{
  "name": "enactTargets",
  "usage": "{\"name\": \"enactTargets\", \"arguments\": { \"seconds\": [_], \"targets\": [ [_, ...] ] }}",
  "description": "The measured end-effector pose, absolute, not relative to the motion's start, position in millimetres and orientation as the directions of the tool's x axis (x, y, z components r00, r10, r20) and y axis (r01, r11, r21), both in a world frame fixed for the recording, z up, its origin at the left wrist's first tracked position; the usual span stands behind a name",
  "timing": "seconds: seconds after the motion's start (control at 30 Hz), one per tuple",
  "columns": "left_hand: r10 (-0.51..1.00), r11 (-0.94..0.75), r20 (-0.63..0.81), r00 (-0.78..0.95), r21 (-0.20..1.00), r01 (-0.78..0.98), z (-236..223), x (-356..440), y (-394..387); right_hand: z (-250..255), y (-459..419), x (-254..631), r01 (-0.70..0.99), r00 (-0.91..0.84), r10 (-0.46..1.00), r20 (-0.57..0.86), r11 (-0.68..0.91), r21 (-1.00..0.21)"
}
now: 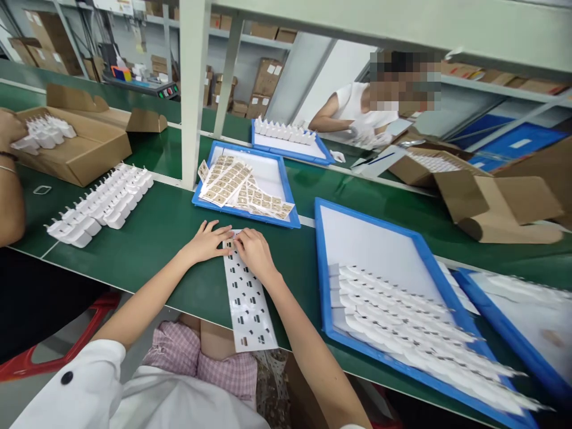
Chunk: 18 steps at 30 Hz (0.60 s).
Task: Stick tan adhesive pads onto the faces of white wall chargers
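A long white sticker sheet (250,298) with small dark marks lies on the green table, its near end hanging over the front edge. My left hand (208,241) rests at the sheet's far end, fingers spread and thumb on its left side. Across from it, my right hand (254,250) has its fingers bent and pressed together on the sheet; whatever is between the fingertips is hidden. A tan sticker (229,243) shows between the two hands. Just beyond them, a blue-rimmed tray (286,185) holds several tan sticker sheets (227,179).
To the right, a large blue tray (322,256) carries rows of white plastic parts (402,322). More white parts (102,202) stand on the left near a cardboard box (84,158) and another person's arm (9,190). A metal post (192,89) rises ahead; a co-worker (357,113) sits opposite.
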<state>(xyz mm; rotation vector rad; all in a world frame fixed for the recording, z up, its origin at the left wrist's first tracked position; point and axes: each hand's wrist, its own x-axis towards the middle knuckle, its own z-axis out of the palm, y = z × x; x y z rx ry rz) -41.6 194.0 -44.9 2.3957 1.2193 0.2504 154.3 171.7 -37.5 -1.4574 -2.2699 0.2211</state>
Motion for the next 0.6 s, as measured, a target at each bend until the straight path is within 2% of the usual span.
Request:
{"name": "enactTargets", "arguments": {
  "seconds": [0.2, 0.27, 0.3, 0.37, 0.43, 0.5, 0.6],
  "targets": [
    [0.792, -0.497, -0.110, 0.600, 0.456, 0.739, -45, -42, 192, -8, 153, 174, 0.773, -0.311, 0.862, 0.401, 0.474, -0.421],
    [0.790, -0.495, -0.124, 0.600, 0.448, 0.744, -43, -40, 192, 1, 142, 179, 0.727, -0.225, 0.861, 0.456, 0.460, -0.510],
    [0.791, -0.496, -0.123, 0.600, 0.445, 0.746, -40, -39, 191, 4, 136, 181, 0.671, -0.116, 0.884, 0.453, 0.406, -0.621],
    [0.807, -0.495, -0.096, 0.583, 0.429, 0.755, -32, -40, 187, 6, 121, 182, 0.469, 0.115, 0.937, 0.329, 0.241, -0.850],
    [0.853, -0.471, -0.022, 0.522, 0.399, 0.787, -20, -46, 177, 3, 104, 183, 0.195, 0.204, 0.975, 0.090, 0.049, -0.980],
    [0.914, -0.402, 0.096, 0.395, 0.358, 0.843, -6, -64, 157, -6, 87, 189, -0.008, 0.164, 0.976, -0.145, -0.146, -0.989],
    [0.958, -0.159, 0.276, 0.072, 0.307, 0.938, 11, -119, 114, -31, 66, 213, -0.131, 0.116, 0.904, -0.412, -0.397, -0.908]
  ]
}}
